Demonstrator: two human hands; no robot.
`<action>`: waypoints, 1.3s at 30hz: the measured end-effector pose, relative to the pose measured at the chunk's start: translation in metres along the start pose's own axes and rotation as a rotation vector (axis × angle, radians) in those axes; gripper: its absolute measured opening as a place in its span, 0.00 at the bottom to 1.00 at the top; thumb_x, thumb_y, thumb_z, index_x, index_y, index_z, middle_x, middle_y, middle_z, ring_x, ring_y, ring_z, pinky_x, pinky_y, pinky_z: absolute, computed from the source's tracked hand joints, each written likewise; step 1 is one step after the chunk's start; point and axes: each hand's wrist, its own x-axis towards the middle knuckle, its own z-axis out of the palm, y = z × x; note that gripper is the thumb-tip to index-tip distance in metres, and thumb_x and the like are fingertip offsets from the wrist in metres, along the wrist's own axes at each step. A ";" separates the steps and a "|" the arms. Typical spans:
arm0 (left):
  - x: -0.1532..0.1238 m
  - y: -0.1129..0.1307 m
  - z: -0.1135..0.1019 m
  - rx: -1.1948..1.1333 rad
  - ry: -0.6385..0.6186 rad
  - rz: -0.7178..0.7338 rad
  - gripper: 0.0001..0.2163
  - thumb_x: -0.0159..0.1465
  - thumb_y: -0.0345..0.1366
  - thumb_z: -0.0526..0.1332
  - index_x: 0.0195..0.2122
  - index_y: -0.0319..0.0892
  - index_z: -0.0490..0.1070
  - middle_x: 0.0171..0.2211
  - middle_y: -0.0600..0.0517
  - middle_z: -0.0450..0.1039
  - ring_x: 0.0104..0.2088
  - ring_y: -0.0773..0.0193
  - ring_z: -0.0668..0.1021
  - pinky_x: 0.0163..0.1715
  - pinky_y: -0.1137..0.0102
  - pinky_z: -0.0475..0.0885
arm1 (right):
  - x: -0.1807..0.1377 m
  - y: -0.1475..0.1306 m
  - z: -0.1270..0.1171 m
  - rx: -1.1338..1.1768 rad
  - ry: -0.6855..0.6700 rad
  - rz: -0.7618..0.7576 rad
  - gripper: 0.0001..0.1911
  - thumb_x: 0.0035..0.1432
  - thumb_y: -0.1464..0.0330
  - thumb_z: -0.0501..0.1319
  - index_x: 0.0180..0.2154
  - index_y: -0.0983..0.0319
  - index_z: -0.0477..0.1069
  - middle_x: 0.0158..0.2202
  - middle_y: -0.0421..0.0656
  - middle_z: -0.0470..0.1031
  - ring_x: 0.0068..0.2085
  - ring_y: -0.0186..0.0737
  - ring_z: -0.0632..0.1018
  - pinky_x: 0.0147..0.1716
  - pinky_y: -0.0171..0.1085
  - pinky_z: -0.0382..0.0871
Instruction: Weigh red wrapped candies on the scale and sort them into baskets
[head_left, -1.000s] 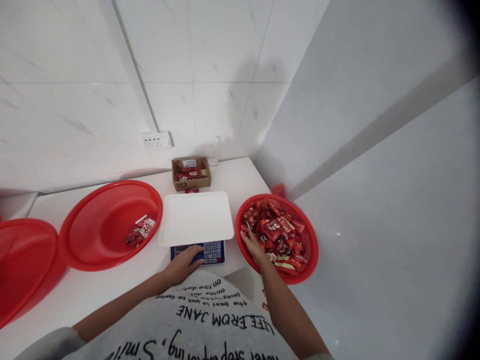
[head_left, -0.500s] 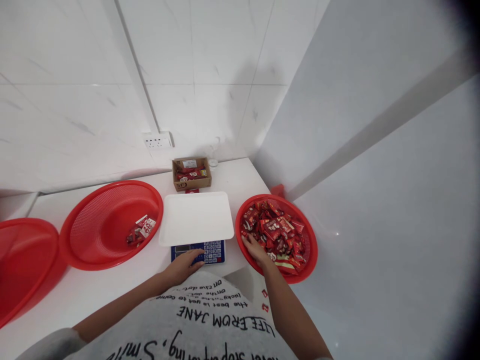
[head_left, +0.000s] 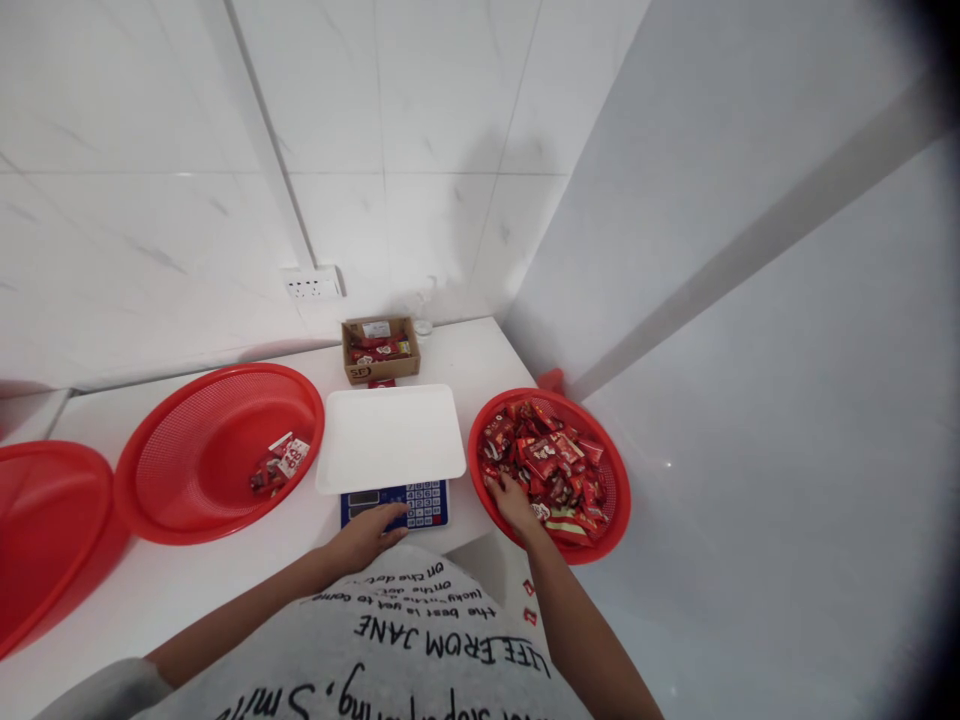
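Note:
My left hand (head_left: 367, 535) lies on the blue keypad (head_left: 420, 503) of a scale with a white weighing tray (head_left: 390, 435), fingers stretched toward the keys. My right hand (head_left: 514, 500) reaches into the red basket (head_left: 611, 520) on the right, fingers down among several red candy packets (head_left: 551, 460). Whether it grips one is hidden. A second red basket (head_left: 187, 450) to the left of the scale holds a few packets (head_left: 281, 465).
A small cardboard box (head_left: 381, 350) with red packets stands behind the scale by the tiled wall. Another red bowl (head_left: 45, 530) sits at the far left. A wall socket (head_left: 311, 285) is above the counter. Two packets (head_left: 529, 600) lie on the floor below.
My right hand has slid a little further into the right basket among the packets. My left hand stays on the keypad.

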 end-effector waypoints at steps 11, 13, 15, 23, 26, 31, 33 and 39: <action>-0.001 0.003 0.000 -0.018 0.006 0.000 0.18 0.60 0.44 0.58 0.49 0.44 0.71 0.50 0.46 0.74 0.50 0.53 0.74 0.51 0.63 0.66 | -0.011 -0.044 0.006 0.510 -0.045 0.114 0.20 0.42 0.50 0.65 0.29 0.58 0.67 0.24 0.37 0.71 0.22 0.31 0.67 0.19 0.31 0.58; 0.003 0.010 -0.001 -0.044 0.018 -0.016 0.18 0.60 0.44 0.57 0.49 0.42 0.71 0.49 0.45 0.74 0.48 0.53 0.75 0.49 0.63 0.67 | -0.016 -0.060 0.009 0.595 -0.143 0.123 0.21 0.39 0.51 0.67 0.28 0.59 0.67 0.23 0.37 0.70 0.21 0.30 0.67 0.18 0.30 0.55; 0.007 0.021 -0.004 -0.118 0.038 -0.022 0.19 0.60 0.44 0.56 0.49 0.40 0.70 0.47 0.44 0.75 0.46 0.54 0.76 0.47 0.63 0.68 | -0.023 -0.073 0.014 0.677 -0.287 0.139 0.22 0.38 0.52 0.69 0.27 0.60 0.68 0.23 0.36 0.70 0.20 0.28 0.66 0.17 0.29 0.53; 0.022 0.070 -0.025 -0.657 0.057 -0.099 0.22 0.61 0.49 0.57 0.52 0.43 0.67 0.49 0.46 0.73 0.45 0.57 0.75 0.38 0.67 0.71 | -0.042 -0.095 0.049 0.558 -0.647 0.149 0.22 0.43 0.52 0.67 0.33 0.62 0.72 0.23 0.36 0.71 0.19 0.26 0.64 0.18 0.29 0.50; 0.022 0.070 -0.026 -0.733 0.078 -0.125 0.20 0.58 0.49 0.60 0.47 0.43 0.69 0.45 0.46 0.74 0.44 0.57 0.75 0.37 0.68 0.71 | -0.042 -0.093 0.061 0.496 -0.681 0.167 0.23 0.43 0.51 0.66 0.33 0.62 0.73 0.21 0.36 0.69 0.18 0.27 0.62 0.17 0.29 0.49; 0.024 0.054 -0.022 -0.858 0.166 -0.203 0.17 0.54 0.45 0.66 0.39 0.41 0.69 0.40 0.49 0.74 0.43 0.58 0.75 0.37 0.67 0.71 | -0.040 -0.087 0.077 0.490 -0.614 0.229 0.19 0.44 0.54 0.68 0.32 0.63 0.72 0.20 0.35 0.69 0.17 0.26 0.63 0.16 0.28 0.49; 0.025 0.049 -0.021 -0.918 0.231 -0.247 0.15 0.53 0.43 0.67 0.37 0.41 0.68 0.37 0.50 0.73 0.41 0.59 0.75 0.36 0.68 0.72 | -0.038 -0.084 0.081 0.523 -0.570 0.283 0.17 0.44 0.57 0.68 0.29 0.63 0.71 0.19 0.35 0.69 0.17 0.26 0.63 0.15 0.28 0.50; 0.031 0.038 -0.029 -1.019 0.371 -0.398 0.13 0.54 0.40 0.67 0.36 0.40 0.66 0.29 0.53 0.72 0.30 0.67 0.75 0.27 0.74 0.70 | -0.021 -0.085 0.084 0.706 -0.363 0.340 0.14 0.51 0.57 0.64 0.32 0.58 0.66 0.25 0.36 0.70 0.24 0.30 0.70 0.22 0.29 0.64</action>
